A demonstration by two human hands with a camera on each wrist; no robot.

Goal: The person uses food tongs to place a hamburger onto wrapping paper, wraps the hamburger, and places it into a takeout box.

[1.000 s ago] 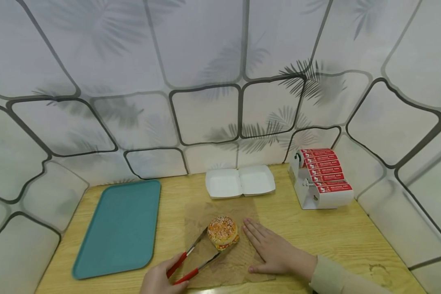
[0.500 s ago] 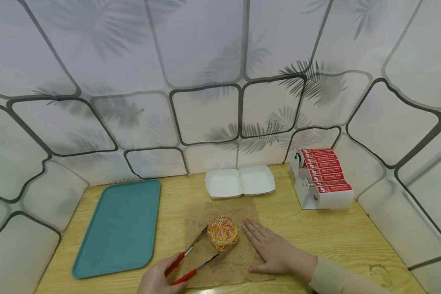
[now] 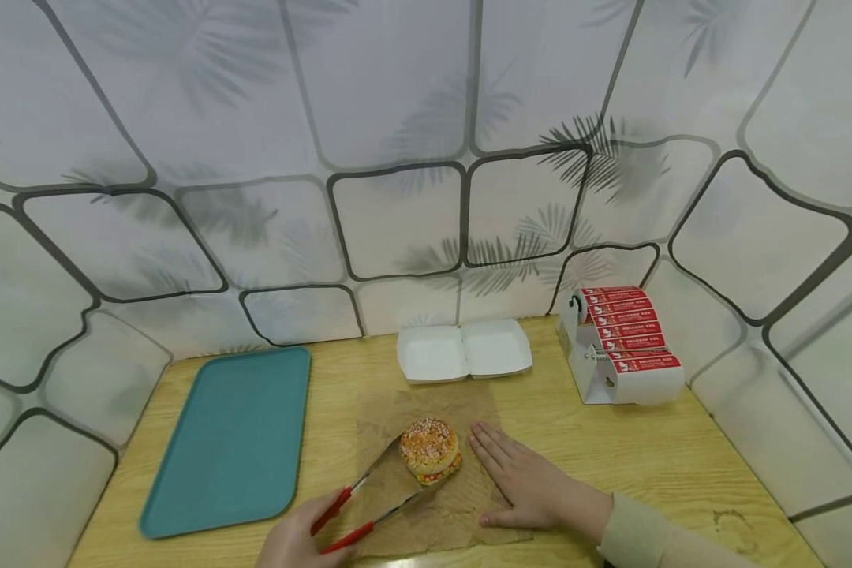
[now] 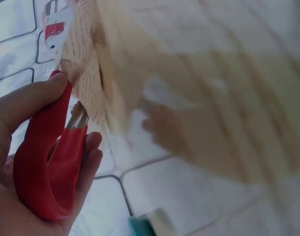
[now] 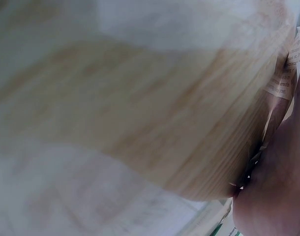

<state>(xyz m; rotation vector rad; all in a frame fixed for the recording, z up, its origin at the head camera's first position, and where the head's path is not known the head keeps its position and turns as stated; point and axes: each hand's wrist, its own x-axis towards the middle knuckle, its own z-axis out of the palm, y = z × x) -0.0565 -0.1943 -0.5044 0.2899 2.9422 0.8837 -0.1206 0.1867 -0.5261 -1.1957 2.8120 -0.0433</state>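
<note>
A sesame-topped hamburger (image 3: 429, 446) sits on a sheet of brown printed paper (image 3: 390, 525) spread on the wooden table. In the head view my left hand (image 3: 300, 536) holds red-handled metal tongs (image 3: 346, 537), their arms spread to either side of the burger. The left wrist view shows my thumb on one red tong handle (image 4: 44, 118) and fingers behind the other. My right hand (image 3: 521, 481) lies flat on the paper's right side, fingers straight and pointing toward the back. In the right wrist view, part of that hand (image 5: 275, 187) shows along the right edge.
A teal tray (image 3: 230, 442) lies on the left of the wooden table (image 3: 653, 465). Behind the paper stands an unfolded white takeout box (image 3: 465, 353). At the back right is a dispenser with a roll of red labels (image 3: 625, 339). Patterned walls (image 3: 397, 221) close off the back and sides.
My left hand has shifted slightly left and the tongs' handles have spread a little wider. The burger and my right hand have stayed where they were.
</note>
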